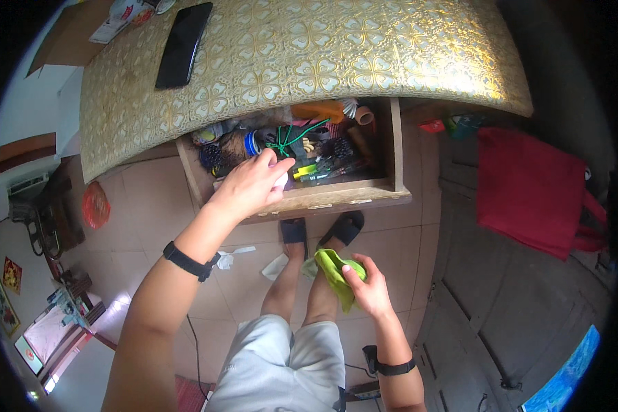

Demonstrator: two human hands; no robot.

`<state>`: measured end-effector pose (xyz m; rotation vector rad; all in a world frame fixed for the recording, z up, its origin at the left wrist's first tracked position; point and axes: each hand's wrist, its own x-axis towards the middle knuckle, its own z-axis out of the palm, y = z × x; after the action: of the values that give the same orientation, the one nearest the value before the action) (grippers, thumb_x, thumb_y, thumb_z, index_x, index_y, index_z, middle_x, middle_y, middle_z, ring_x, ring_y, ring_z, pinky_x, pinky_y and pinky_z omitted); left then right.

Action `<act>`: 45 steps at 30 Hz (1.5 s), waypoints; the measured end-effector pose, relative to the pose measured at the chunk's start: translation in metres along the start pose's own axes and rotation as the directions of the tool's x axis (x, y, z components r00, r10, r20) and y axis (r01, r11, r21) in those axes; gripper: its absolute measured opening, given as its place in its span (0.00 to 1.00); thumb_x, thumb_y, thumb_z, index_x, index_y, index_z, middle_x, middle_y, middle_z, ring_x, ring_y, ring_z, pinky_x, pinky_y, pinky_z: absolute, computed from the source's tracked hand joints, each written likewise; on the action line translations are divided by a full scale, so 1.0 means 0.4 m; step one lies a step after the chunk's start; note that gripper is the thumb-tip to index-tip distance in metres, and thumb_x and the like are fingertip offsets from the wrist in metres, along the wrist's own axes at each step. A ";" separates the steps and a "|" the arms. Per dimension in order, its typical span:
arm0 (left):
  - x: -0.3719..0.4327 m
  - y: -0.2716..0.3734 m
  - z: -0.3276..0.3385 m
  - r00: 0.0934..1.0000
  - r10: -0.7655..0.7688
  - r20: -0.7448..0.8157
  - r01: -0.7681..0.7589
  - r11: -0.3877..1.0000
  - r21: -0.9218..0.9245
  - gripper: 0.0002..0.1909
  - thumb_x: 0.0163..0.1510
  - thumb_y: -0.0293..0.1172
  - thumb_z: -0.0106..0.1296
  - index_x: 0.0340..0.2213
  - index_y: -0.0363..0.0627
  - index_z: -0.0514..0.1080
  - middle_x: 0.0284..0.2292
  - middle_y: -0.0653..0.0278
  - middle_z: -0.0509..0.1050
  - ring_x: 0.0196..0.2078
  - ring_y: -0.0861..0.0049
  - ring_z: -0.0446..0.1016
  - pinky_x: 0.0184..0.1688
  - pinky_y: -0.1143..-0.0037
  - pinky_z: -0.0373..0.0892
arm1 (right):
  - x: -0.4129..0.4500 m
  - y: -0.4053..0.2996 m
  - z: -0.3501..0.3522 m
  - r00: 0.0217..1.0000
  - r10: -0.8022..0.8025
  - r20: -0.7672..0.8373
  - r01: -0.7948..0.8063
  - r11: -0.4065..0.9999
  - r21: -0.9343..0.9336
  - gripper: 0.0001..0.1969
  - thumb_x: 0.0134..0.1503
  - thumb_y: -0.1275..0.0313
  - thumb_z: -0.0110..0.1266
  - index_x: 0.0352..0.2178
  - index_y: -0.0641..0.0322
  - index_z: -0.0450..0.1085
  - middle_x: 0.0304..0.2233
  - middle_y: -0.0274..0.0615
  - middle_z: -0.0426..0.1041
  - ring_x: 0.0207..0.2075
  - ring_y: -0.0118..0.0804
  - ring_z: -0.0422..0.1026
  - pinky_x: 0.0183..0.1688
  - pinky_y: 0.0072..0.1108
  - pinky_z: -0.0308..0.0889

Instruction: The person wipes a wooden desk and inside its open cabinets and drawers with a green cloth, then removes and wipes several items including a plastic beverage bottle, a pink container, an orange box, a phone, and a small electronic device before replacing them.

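My left hand (255, 183) is at the front left of an open wooden drawer (340, 193), its fingers closed around a small white object (281, 180) that they mostly hide. In the drawer lie a jumble of things: a blue-rimmed container (252, 143), a green cord (287, 140) tied around something dark, a yellow-green marker (305, 171), an orange packet (316, 110) and a brown cardboard tube (363, 115). Lower down, in front of my legs, my right hand (368, 286) holds a bunched lime-green cloth (335, 278).
Above the drawer, a black smartphone (184, 45) lies on the patterned tablecloth (314, 56). A red cloth bag (530, 190) hangs at the right by a dark wooden door (494, 288). White scraps (226, 260) lie on the tiled floor (149, 206), and a red plastic bag (96, 204) is at left.
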<state>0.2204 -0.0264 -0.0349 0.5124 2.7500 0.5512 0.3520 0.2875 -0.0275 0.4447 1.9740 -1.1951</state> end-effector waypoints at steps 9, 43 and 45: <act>-0.053 0.017 -0.030 0.992 0.127 0.009 -0.128 0.991 0.036 0.23 0.48 0.35 0.61 0.47 0.46 0.70 0.51 0.53 0.68 0.51 0.56 0.71 0.51 0.64 0.69 | -0.019 0.000 -0.015 1.000 0.000 -0.030 0.001 1.000 0.014 0.27 0.58 0.57 0.59 0.52 0.67 0.68 0.40 0.56 0.78 0.44 0.43 0.78 0.48 0.28 0.71; -0.207 0.243 -0.203 0.538 -0.643 -0.545 -0.124 0.579 -0.806 0.31 0.62 0.38 0.54 0.60 0.43 0.53 0.48 0.51 0.72 0.46 0.69 0.73 0.51 0.69 0.71 | 0.026 -0.061 -0.168 0.990 -0.139 0.016 0.140 0.990 -0.016 0.30 0.55 0.62 0.59 0.57 0.62 0.64 0.39 0.55 0.78 0.43 0.45 0.78 0.49 0.30 0.71; -0.232 0.264 -0.224 0.535 -0.842 -0.065 -0.148 -0.018 -0.989 0.25 0.64 0.46 0.49 0.56 0.45 0.61 0.45 0.56 0.74 0.43 0.72 0.74 0.47 0.73 0.72 | 0.001 -0.069 -0.199 0.989 -0.151 0.011 0.151 0.988 0.017 0.29 0.55 0.62 0.59 0.56 0.62 0.66 0.39 0.55 0.78 0.42 0.44 0.78 0.48 0.29 0.71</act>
<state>0.3027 -0.0001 0.1076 -1.1609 1.8371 2.5565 0.2996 0.3424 0.0095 0.2997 2.0182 -1.3045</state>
